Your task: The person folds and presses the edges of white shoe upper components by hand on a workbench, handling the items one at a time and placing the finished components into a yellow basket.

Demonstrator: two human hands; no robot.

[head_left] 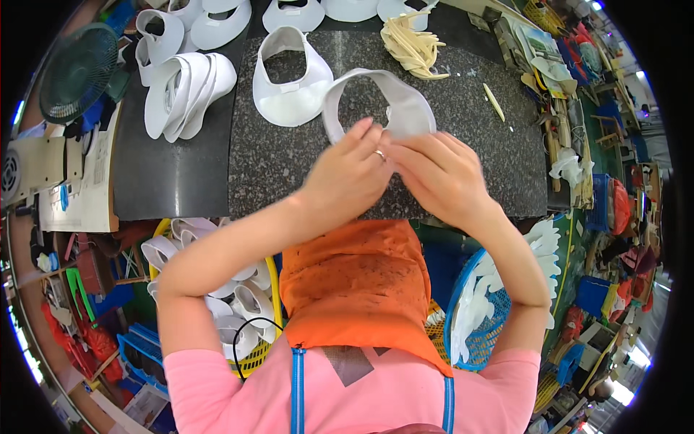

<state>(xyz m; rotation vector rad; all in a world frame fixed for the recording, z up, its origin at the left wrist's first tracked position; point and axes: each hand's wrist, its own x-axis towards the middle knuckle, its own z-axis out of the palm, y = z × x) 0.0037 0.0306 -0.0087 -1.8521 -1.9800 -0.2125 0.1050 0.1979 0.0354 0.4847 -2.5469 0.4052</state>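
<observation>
"What is the table [499, 166] like?"

"Dark and speckled, plain black toward the left, where a white stack [189, 98] stands; pale strips [412, 45] lie near its far side"

"And the hands?"

"The left hand [344, 173] and right hand [444, 177] meet over the table, fingers pinched closed on the near rim of a white ring [413, 108]"

"The room?"

"Cluttered: a fan [79, 72] at left, a yellow basket [274, 282] and blue basket [452, 311] below the table"
</observation>
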